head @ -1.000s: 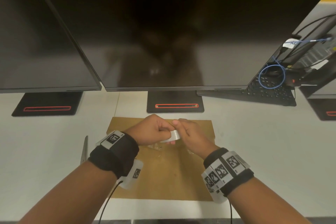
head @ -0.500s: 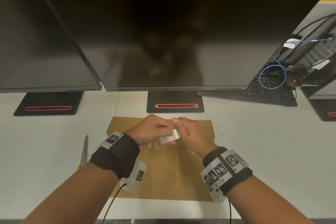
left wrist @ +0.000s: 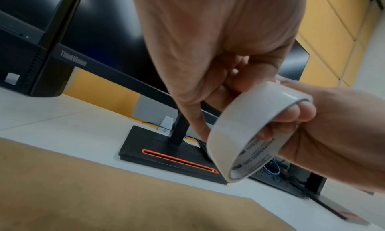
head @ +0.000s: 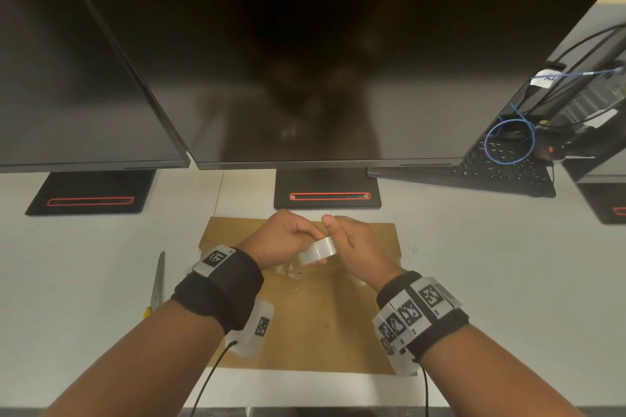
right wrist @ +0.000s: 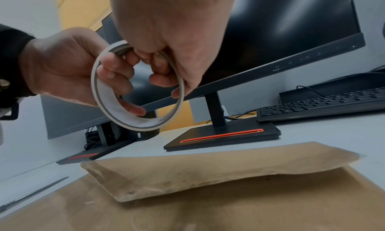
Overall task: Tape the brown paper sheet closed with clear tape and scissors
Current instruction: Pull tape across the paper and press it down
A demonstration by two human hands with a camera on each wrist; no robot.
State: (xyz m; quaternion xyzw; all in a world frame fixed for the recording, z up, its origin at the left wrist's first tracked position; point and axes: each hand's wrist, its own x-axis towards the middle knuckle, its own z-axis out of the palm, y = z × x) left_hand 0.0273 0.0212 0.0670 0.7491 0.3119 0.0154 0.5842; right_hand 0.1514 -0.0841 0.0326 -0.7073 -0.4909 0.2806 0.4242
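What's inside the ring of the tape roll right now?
Fingers of both hands: right hand fingers hook through the tape roll, left hand fingertips reach inside. The core's far side is hidden.

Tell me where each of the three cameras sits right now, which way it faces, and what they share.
Head: above the desk, looking forward and down; both forearms, left hand and right hand show.
Left wrist: low, looking along the left hand toward the monitor.
Right wrist: low, looking along the right hand over the brown paper sheet.
Shared: all three show the tape roll gripped by both hands.
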